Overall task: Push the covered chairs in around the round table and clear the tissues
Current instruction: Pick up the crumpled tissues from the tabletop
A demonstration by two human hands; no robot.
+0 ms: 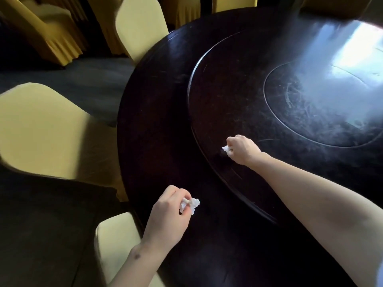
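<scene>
A dark round table [157, 121] fills the right of the view, with a raised turntable [228, 90] in its middle. My left hand [167, 214] hovers over the near table edge, shut on a crumpled white tissue [191, 205]. Over the turntable's near rim, my right hand [242, 149] pinches a smaller white tissue [227, 150]. Three chairs in yellow covers stand along the table's left side: one at the back [141, 27], one in the middle [45, 129], one right below my left arm [116, 245].
More yellow-covered chairs [47, 32] stand in the far left corner and behind the table [186, 9]. Dark carpet [72, 79] shows between the chairs. Window glare lies on the turntable's right part [352, 48].
</scene>
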